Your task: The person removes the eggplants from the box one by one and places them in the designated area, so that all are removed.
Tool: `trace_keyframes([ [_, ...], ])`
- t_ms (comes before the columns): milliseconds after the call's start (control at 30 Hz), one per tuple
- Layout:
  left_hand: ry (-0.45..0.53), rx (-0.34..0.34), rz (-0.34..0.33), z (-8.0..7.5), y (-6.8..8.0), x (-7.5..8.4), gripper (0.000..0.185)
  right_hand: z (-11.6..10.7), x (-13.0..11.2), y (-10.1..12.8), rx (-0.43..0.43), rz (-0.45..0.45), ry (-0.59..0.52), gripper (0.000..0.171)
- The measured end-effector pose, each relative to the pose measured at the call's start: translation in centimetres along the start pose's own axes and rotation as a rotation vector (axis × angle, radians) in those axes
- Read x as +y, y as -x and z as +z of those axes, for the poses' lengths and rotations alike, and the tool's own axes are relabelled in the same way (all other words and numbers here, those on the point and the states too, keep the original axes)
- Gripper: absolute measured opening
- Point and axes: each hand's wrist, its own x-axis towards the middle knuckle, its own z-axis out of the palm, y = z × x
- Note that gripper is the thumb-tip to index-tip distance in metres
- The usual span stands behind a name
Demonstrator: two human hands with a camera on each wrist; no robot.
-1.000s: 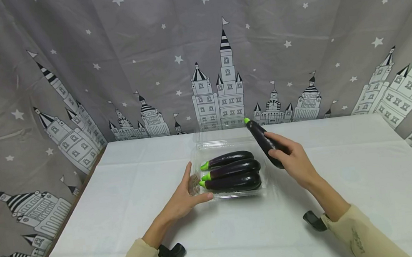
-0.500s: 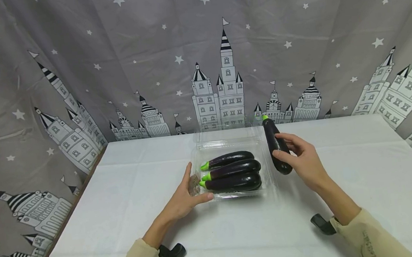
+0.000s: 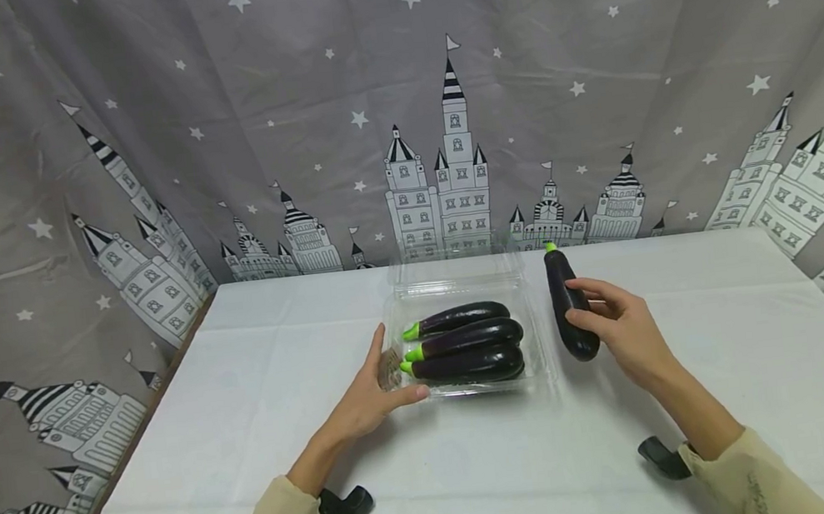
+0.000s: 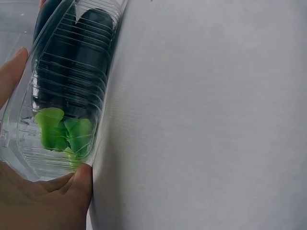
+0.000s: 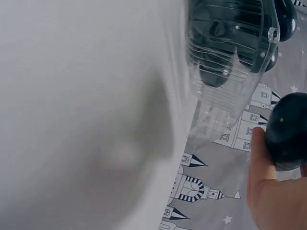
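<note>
My left hand (image 3: 361,398) holds the near left corner of a clear plastic clamshell container (image 3: 534,361), its thumb along the front rim. In the left wrist view, bent fingers (image 4: 81,184) touch the container's end. Inside lie several glossy dark purple eggplants (image 3: 469,336), green stems to the left. My right hand (image 3: 627,331) grips another eggplant (image 3: 566,299) between thumb and fingers, just right of the container and apart from it. Its green stem points away from me. The right wrist view shows this eggplant's rounded end (image 5: 290,134); fingers behind it are mostly hidden.
The container's raised clear lid (image 3: 458,269) stands at its far side. A white cloth (image 3: 435,472) covers the table. Behind hangs a grey curtain (image 3: 334,89) printed with castles and stars. Black camera mounts (image 3: 346,507) sit at both wrists.
My right hand has carried its eggplant from above the container's right edge to the right and nearer me; the eggplant has turned closer to pointing straight away. The left hand stays put.
</note>
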Motion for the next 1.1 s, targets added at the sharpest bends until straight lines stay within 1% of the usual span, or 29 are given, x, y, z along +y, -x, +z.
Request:
trace_keyframes([
  [167,-0.002,-0.003,0.005,0.0,0.0,0.1,0.121,-0.4,0.6,0.2,-0.025,0.052,0.121,0.051],
  [333,-0.006,0.002,-0.007,0.1,0.0,0.1,0.121,-0.7,1.0,0.4,-0.052,0.084,0.174,0.051],
  [567,0.0,0.001,-0.007,0.1,0.0,0.1,0.122,-0.8,1.3,0.8,-0.113,0.123,0.177,0.06],
  [867,0.008,-0.006,-0.005,0.1,0.1,0.2,0.121,-0.8,2.1,1.0,-0.165,0.149,0.184,0.058],
  [1100,0.007,-0.004,-0.009,0.2,0.1,0.1,0.121,-0.7,2.6,1.1,-0.187,0.168,0.218,0.059],
])
